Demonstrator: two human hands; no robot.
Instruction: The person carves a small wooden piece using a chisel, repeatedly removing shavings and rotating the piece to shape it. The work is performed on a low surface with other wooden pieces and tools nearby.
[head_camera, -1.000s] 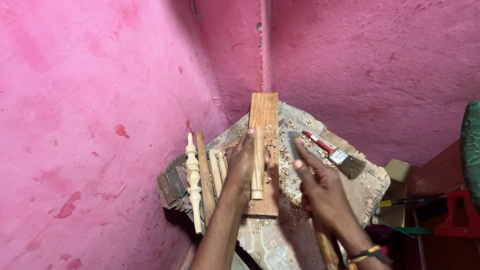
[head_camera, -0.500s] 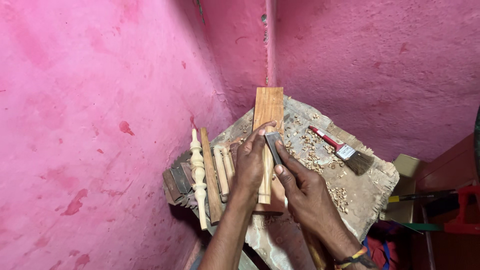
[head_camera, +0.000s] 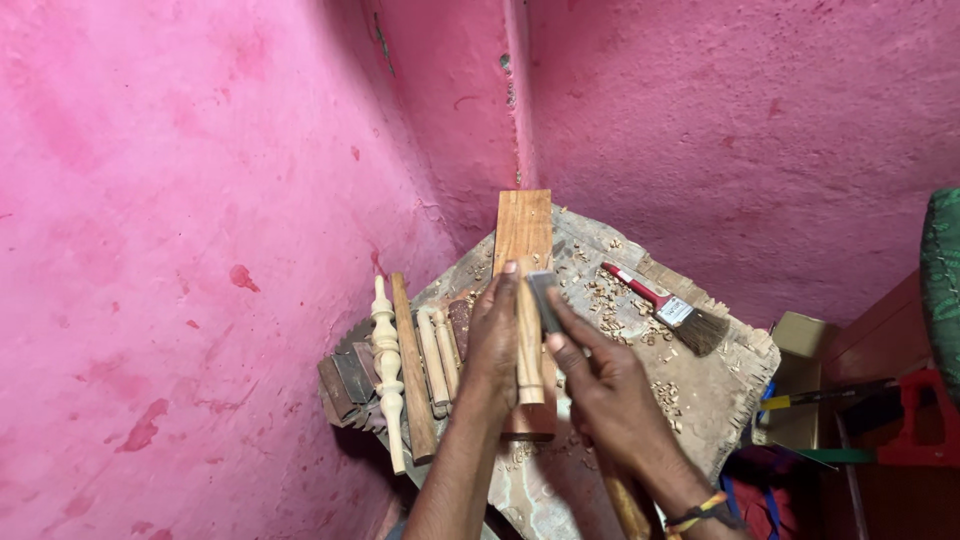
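Pinning a pale dowel (head_camera: 529, 345) lengthwise on a reddish board (head_camera: 523, 228), the left hand (head_camera: 492, 345) has its grip folded over the dowel's side, fingertips up near its far end; the right hand (head_camera: 608, 392) has its grip closed round a chisel (head_camera: 545, 300), blade flat against the dowel's right flank. Board and dowel lie mid-desk, running toward the back corner; spindles (head_camera: 385, 360) line the left edge, a brush (head_camera: 672, 311) sits among shavings (head_camera: 610, 300) toward the right edge. Done well, I judge: take shallow cuts; keep the left fingers behind the edge; press the dowel firmly so it cannot roll.
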